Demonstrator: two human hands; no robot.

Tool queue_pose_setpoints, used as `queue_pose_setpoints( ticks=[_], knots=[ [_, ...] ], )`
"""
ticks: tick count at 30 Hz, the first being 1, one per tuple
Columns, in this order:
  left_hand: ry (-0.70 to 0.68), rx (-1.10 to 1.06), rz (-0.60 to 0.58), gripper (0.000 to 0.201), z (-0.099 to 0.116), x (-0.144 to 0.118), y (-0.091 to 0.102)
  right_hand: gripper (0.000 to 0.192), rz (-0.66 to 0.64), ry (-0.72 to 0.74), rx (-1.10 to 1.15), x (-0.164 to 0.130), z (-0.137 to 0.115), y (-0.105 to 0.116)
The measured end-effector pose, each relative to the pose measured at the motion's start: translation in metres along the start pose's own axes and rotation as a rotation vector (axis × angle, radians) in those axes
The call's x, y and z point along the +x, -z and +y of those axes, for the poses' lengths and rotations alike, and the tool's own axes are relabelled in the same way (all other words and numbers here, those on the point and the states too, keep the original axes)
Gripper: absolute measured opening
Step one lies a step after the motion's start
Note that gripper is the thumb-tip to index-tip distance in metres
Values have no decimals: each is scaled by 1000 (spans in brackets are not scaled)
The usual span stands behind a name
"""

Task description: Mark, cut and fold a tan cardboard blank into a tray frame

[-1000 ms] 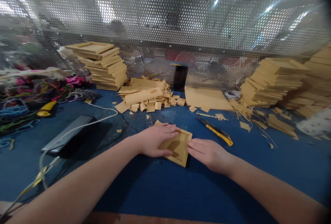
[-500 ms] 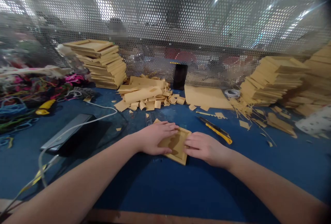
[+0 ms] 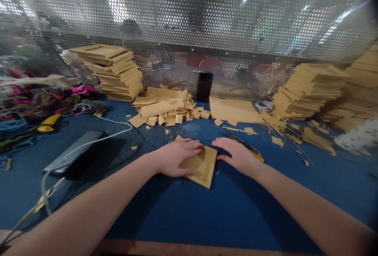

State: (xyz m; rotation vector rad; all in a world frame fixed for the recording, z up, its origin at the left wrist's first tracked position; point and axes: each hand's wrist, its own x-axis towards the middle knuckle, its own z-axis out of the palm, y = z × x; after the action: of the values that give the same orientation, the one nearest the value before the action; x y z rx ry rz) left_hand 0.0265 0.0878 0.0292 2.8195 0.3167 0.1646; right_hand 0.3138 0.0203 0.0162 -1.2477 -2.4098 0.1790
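A small tan frame-like tray (image 3: pixel 208 169) with a raised border lies on the blue table (image 3: pixel 189 216). My left hand (image 3: pixel 180 156) rests flat across its left part, fingers stretched out, hiding that side. Just off the right edge of the tray is my right hand (image 3: pixel 236 154), its fingers extended and the thumb apart, with nothing held. Partly covered by that hand, a yellow and black utility knife (image 3: pixel 254 151) lies on the table. A clear ruler (image 3: pixel 169 136) shows partly behind the tray.
Tan offcuts (image 3: pixel 165 110) are heaped at the back. Stacks of similar trays stand at left (image 3: pixel 118 75) and right (image 3: pixel 310 90). A black power bank (image 3: pixel 76 153) with a white cable (image 3: pixel 118 132) lies left, near tangled yarn (image 3: pixel 17 106). A perforated metal screen (image 3: pixel 189 19) rises behind.
My right hand has come off the tray's right edge and opened, moving slightly up and right over the knife. My left hand stays on the tray.
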Motion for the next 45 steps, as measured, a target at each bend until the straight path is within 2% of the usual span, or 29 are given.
queue_pose_setpoints(
  ticks=[3, 7, 15, 19, 22, 25, 27, 29, 31, 33, 35, 37, 40, 45],
  knots=[
    [6, 6, -16, 76, 0, 0, 0, 30, -37, -69, 66, 4, 2, 3],
    [-1, 4, -27, 75, 3, 0, 3, 18, -26, -28, 106, 7, -5, 6],
    [0, 16, -33, 74, 2, -1, 2, 16, 45, -11, 180, 4, -1, 6],
    [0, 116, 1, 75, 4, 0, 3, 15, 31, 35, 177, 4, 0, 6],
    [23, 247, 66, 69, 8, -1, 8, 13, 6, 43, 167, 3, -4, 7],
    [93, 376, 125, 56, 12, -6, 17, 10, -24, 45, 169, 1, -9, 11],
    [156, 412, 122, 54, 16, -12, 23, 8, -51, 63, 196, 0, -13, 14],
    [230, 395, 83, 60, 21, -18, 28, 7, -66, 69, 220, -2, -15, 17],
    [288, 366, 31, 76, 26, -21, 30, 8, -49, 40, 211, -4, -16, 17],
    [324, 352, -9, 92, 29, -21, 28, 13, -13, -8, 178, -5, -15, 16],
    [335, 356, -24, 97, 30, -19, 23, 18, 5, -38, 156, -5, -14, 14],
    [328, 368, -25, 93, 30, -16, 17, 19, -6, -35, 152, -5, -15, 12],
    [308, 380, -11, 76, 28, -14, 13, 19, -46, 2, 160, -5, -23, 11],
    [265, 299, 15, 58, 18, -18, 17, 23, -165, 110, 260, -10, -43, 16]
  ],
)
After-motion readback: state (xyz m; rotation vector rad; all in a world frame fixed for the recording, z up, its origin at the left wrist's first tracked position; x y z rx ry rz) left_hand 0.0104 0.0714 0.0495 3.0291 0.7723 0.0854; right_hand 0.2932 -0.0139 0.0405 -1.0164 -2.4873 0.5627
